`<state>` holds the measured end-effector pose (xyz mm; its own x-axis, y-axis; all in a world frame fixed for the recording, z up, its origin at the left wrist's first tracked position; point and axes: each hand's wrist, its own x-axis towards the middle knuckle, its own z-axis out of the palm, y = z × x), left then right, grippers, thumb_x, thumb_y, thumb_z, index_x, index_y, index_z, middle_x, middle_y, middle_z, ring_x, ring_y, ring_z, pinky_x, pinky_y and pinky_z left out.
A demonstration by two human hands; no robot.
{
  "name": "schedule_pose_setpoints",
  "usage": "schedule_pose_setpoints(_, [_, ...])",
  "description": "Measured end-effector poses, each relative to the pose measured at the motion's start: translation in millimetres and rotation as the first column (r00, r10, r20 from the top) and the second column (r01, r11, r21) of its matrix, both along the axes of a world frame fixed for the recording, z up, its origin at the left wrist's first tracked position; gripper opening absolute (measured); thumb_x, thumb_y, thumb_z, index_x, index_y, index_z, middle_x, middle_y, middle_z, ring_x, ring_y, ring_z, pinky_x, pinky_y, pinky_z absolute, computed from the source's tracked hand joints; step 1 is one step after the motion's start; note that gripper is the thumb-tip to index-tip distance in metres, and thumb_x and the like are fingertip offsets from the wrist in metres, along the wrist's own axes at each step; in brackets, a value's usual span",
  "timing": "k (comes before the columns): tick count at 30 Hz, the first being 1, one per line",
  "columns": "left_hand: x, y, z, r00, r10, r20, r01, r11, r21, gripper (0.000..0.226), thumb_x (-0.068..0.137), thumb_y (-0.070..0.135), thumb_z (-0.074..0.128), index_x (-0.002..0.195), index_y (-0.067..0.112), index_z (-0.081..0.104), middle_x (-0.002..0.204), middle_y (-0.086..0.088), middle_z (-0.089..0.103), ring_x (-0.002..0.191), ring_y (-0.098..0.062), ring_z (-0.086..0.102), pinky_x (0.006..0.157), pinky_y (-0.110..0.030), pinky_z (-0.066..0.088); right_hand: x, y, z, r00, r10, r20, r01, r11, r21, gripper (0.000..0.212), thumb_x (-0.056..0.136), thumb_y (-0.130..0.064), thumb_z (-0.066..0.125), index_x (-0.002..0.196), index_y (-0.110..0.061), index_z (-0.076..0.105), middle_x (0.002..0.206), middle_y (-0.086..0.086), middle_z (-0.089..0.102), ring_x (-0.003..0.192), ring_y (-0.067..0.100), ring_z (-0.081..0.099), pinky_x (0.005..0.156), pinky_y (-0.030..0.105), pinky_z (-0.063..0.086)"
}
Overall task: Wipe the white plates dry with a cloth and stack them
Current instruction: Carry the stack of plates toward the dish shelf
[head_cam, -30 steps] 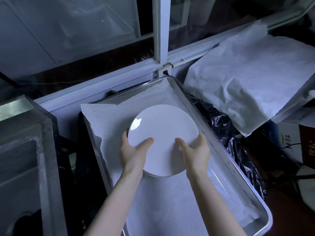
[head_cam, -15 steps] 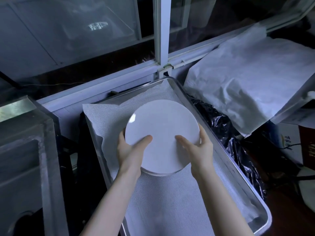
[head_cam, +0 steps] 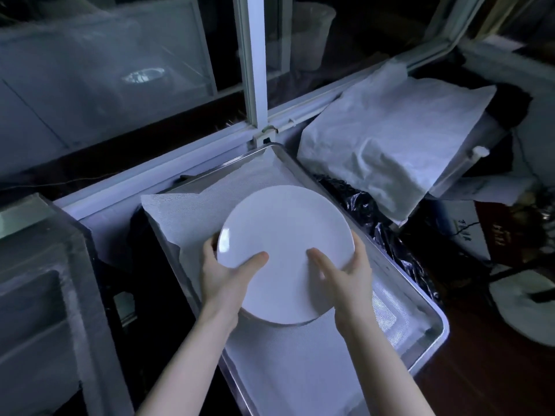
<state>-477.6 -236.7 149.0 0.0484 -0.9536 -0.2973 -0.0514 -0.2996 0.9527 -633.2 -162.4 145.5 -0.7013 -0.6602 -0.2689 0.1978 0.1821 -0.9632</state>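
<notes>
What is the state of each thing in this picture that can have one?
metal tray: lined
white cloth: spread flat in the tray
white plate: held by both hands over the tray
left hand: grips the plate's left edge, thumb on top
right hand: grips the plate's right edge, thumb on top
white sheet: crumpled, draped over something
black plastic: crumpled

Here's the metal tray point(head_cam: 432, 334), raised rim all round, sitting just below the window sill point(head_cam: 168, 178). It's lined with a white textured cloth point(head_cam: 300, 370) that spills over the far-left rim. The white plate point(head_cam: 285, 244) is over the cloth mid-tray, touching or just above, can't tell.
</notes>
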Motion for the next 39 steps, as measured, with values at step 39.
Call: schedule_pose_setpoints(39, [-57, 916, 88, -0.481, -0.869, -0.114, 0.870, -0.457, -0.187, 0.075, 0.056, 0.020, 0.095, 0.116, 0.022, 0.051, 0.107, 0.006, 0.061, 0.089, -0.013, 0.065, 0.058, -0.025, 0.052, 237, 963, 91, -0.322, -0.918, -0.231, 0.945, -0.297, -0.136, 0.052, 0.080, -0.020, 0.082, 0.126, -0.019, 0.058, 0.111, -0.005, 0.070, 0.100, 0.014, 0.067, 0.084, 0.037, 0.057])
